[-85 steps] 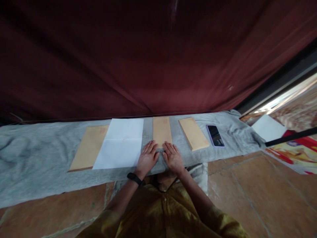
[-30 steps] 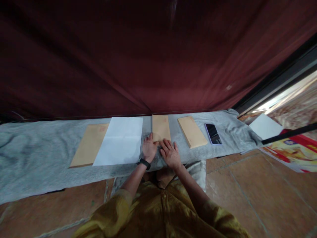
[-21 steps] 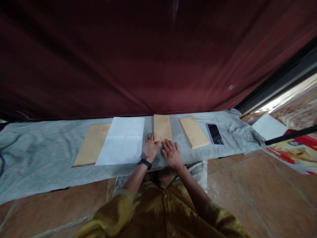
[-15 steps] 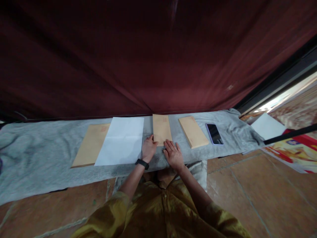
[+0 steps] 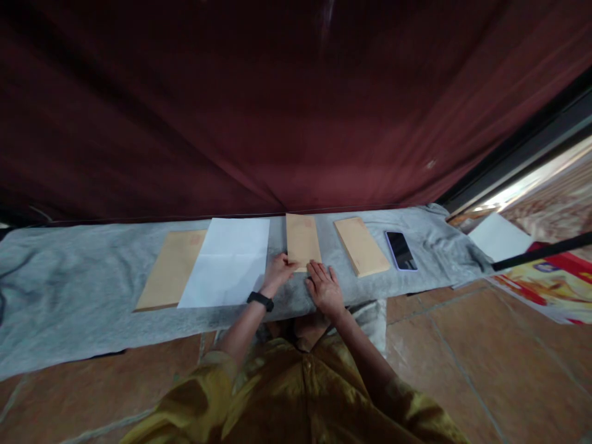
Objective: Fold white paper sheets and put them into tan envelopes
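Observation:
A tan paper envelope (image 5: 303, 237) lies upright on the grey cloth in front of me, a small reddish print near its top right. My left hand (image 5: 279, 271), with a black band on the wrist, has its thumb and fingers closed at the envelope's lower left edge. Fingers stretched out flat, my right hand (image 5: 326, 291) rests its tips on the lower right corner. Just left of my left hand is a white sheet of paper (image 5: 226, 262) with a faint crosswise crease. It overlaps another tan envelope (image 5: 169, 271). To the right sits a stack of tan envelopes (image 5: 363, 246).
A phone (image 5: 401, 250) in a light purple case lies right of the stack. Grey cloth (image 5: 83, 283) covers the narrow surface, backed by a dark red curtain (image 5: 277, 111). At far right are a white sheet (image 5: 499, 237) and a red-yellow printed box (image 5: 550, 283).
My left hand has shifted slightly right and its fingers have drawn in along the envelope's bottom edge. My right hand stays in place.

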`<state>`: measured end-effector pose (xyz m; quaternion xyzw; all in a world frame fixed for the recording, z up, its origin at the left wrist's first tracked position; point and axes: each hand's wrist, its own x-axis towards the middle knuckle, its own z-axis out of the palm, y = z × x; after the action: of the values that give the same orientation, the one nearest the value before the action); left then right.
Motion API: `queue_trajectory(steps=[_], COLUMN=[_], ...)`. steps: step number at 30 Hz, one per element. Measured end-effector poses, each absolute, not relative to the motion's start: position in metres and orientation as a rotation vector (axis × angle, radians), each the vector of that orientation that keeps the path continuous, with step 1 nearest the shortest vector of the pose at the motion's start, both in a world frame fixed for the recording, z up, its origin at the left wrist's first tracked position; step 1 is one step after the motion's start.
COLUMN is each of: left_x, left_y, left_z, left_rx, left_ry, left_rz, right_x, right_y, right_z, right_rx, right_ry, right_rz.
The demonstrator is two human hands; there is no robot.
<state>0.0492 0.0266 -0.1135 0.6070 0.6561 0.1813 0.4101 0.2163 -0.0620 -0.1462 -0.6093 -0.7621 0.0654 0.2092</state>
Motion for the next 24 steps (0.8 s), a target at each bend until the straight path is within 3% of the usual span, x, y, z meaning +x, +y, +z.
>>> queue_trajectory(steps=[13,24], left_x=[0.067,0.061], left_y=[0.004,0.006], left_z=[-0.106,-0.111], left_rx=[1.846,1.499], left_ry=[1.941,1.721], left_rz=[0.249,0.640], right_x=[0.221,0.228], right_y=[-0.067,-0.070], right_z=[-0.149,-0.152], right_rx=[-1.752,-1.769], right_ry=[-2.073,-1.978], right_rz=[0.152,0.168])
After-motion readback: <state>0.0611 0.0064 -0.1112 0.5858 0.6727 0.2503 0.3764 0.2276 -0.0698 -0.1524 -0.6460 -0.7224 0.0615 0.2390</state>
